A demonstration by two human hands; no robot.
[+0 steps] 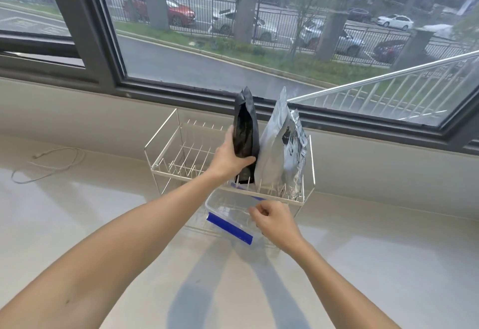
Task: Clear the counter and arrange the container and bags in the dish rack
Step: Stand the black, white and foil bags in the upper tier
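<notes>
Black bag upright in white wire dish rack beside silver bag, left hand grip grasping it, right hand pinching clear container under the rack; best seated between tines before release.

No text, brand or number can be read anywhere. The silver bag in the dish rack carries dark print on its crinkled side, but it is too small and blurred to make out.
</notes>
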